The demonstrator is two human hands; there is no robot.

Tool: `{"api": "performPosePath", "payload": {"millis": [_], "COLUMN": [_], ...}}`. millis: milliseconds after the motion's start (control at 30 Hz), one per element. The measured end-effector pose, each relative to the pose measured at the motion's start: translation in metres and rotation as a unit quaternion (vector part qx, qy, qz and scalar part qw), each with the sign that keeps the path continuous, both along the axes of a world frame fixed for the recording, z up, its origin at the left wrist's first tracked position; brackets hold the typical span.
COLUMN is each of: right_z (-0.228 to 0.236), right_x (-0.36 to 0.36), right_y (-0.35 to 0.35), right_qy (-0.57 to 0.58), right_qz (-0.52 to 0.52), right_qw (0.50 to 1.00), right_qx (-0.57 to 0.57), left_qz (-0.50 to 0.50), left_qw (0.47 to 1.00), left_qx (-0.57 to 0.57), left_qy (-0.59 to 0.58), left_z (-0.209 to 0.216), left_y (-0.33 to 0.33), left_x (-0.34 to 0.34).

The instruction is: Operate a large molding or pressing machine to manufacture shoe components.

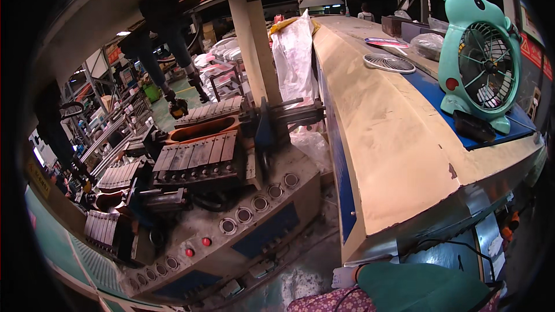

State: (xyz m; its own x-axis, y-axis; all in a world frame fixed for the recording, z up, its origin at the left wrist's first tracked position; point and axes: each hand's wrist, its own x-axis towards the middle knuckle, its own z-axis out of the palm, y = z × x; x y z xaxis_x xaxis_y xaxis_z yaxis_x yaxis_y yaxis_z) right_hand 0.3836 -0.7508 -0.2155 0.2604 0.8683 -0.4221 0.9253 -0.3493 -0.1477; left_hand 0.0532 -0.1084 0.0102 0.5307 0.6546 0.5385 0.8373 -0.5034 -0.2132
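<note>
At the lower edge my right hand (346,278), in a pale glove with an orange cuff, lies beside the floral purple cloth (332,302). Its green sleeve (425,288) comes in from the lower right. The fingers look curled in, and whatever might be inside them is hidden. A thin dark cord runs over the cloth just below this hand. Nearest above it is the lower corner of a cream metal hood (399,179). No part of my left hand shows.
A moulding machine (196,159) with slatted blocks, dials and red buttons (206,241) stands left. On the hood are a mint-green animal-shaped fan (451,63), a round grille (389,63) and a plastic bag (428,45). White sacks (292,52) stand behind. A black cable (462,244) hangs lower right.
</note>
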Motion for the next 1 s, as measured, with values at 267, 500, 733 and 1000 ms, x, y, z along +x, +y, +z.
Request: {"api": "performPosePath", "payload": {"millis": [267,500,733,1000], "right_z": [0.007,0.014,0.006,0.028], "right_x": [0.001,0.005,0.007,0.008], "right_y": [0.003,0.009,0.004,0.006], "right_qy": [-0.021,-0.004,0.012,0.015], "right_qz": [0.01,-0.015,0.033,0.022], "right_qw": [1.0,1.0,0.999,0.999], "right_qx": [0.017,-0.018,0.001,-0.032], "left_qz": [0.104,0.107,0.125,0.135], "left_qw": [0.994,0.994,0.991,0.99], "left_qx": [-0.029,-0.015,-0.028,-0.041], "left_qy": [0.006,0.019,0.024,0.024], "left_z": [0.005,-0.012,-0.008,-0.009], "left_y": [-0.004,0.014,0.009,0.01], "left_x": [0.004,-0.006,-0.001,0.002]}}
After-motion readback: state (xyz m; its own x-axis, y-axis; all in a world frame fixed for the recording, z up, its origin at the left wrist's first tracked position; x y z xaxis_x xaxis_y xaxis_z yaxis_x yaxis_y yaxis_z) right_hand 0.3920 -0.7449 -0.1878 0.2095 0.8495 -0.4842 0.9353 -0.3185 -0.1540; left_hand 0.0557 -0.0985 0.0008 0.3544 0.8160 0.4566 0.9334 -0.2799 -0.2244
